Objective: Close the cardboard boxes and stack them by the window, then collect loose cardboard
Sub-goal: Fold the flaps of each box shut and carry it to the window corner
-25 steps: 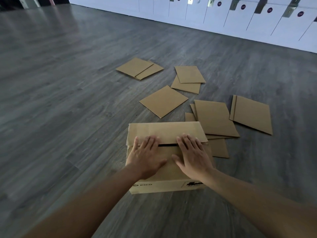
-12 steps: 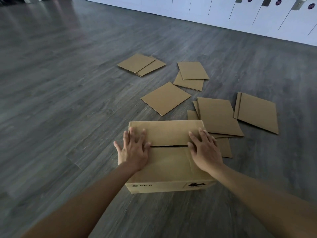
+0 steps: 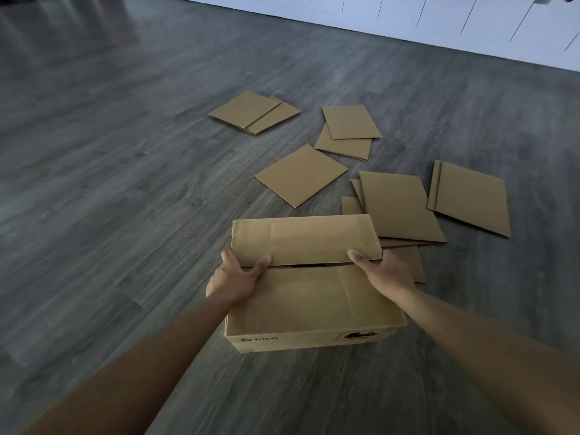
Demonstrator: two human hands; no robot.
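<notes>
- On the grey wood-look floor (image 3: 131, 189), low and a little right of the middle of the head view, stands a brown cardboard box (image 3: 314, 296) with "PICO" printed on its near side and a dark mark further right on that side.
- Its two long top flaps are folded down, the far flap (image 3: 301, 240) and the near flap (image 3: 314, 293) almost meeting; a thin dark slit shows between them.
- At the box's left end the left hand (image 3: 233, 279) grips the edge: the thumb lies on top by the slit, pointing right, and the other fingers curl down over the left side, where their tips are hidden.
- At the right end the right hand (image 3: 384, 273) holds the box the same way, thumb on top near the slit, fingers wrapped over the right side; I cannot tell how far they spread.
- Both bare forearms reach in from the bottom corners.
- Beyond the box, loose cardboard sheets lie flat on the floor: a pair of overlapped sheets (image 3: 254, 113) furthest left, two more overlapped (image 3: 348, 130) to their right, a single square sheet (image 3: 299, 174) nearer the box.
- Just right of the box, a stack of sheets (image 3: 398, 208) partly tucks behind its far right corner, and a creased sheet (image 3: 470, 197) lies beside that stack.
- Along the far top edge runs a row of white cabinet fronts (image 3: 408, 14).
</notes>
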